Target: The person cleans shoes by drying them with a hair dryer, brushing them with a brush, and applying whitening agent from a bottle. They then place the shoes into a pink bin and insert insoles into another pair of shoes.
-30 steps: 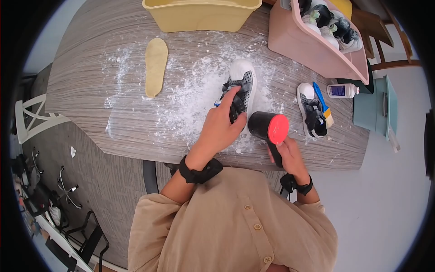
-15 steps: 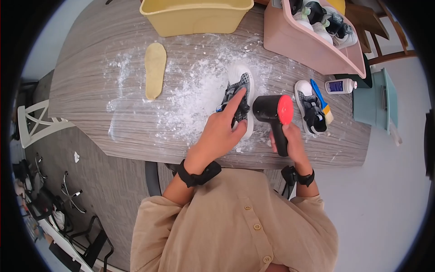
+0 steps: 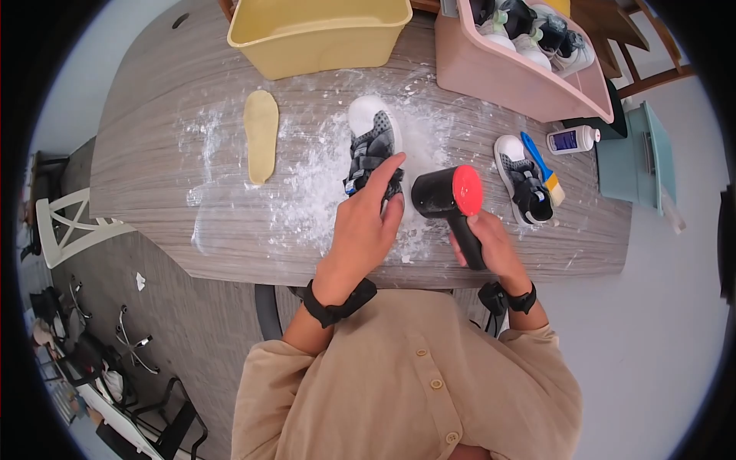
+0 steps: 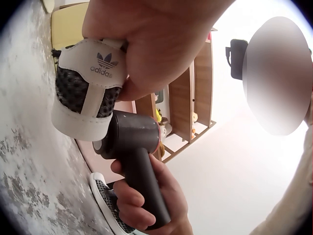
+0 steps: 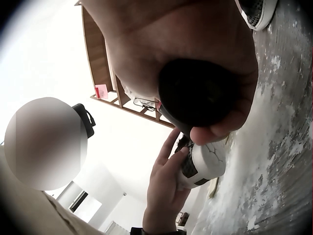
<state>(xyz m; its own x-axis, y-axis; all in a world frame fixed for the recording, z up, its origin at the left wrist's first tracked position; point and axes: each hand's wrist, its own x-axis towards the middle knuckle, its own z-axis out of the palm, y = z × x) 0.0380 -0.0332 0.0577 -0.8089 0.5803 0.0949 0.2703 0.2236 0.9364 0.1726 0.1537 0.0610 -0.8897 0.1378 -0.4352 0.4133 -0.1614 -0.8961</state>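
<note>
My left hand [image 3: 359, 234] grips a grey-and-black sneaker [image 3: 373, 126] with a white toe cap at its ankle opening, thumb and index finger along its right side. In the left wrist view, the white heel [image 4: 100, 66] bears an adidas mark. My right hand [image 3: 494, 245] holds a black hair dryer [image 3: 433, 192] with a red round back by its handle. The dryer's barrel points left, close beside the sneaker's heel end. A matching sneaker [image 3: 520, 172] lies on the table to the right of the dryer.
White powder [image 3: 307, 184] is spread over the wooden table [image 3: 153, 153]. A yellow insole [image 3: 262, 138] lies left. A blue-handled brush [image 3: 540, 157] and a white bottle [image 3: 571, 140] lie right. Behind stand a yellow bin [image 3: 322, 50] and a pink bin [image 3: 521, 92] full of shoes.
My left hand has moved left with the sneaker. The hair dryer has swung so that its barrel points more leftward, and has followed the sneaker slightly left. The head view has shifted a little.
</note>
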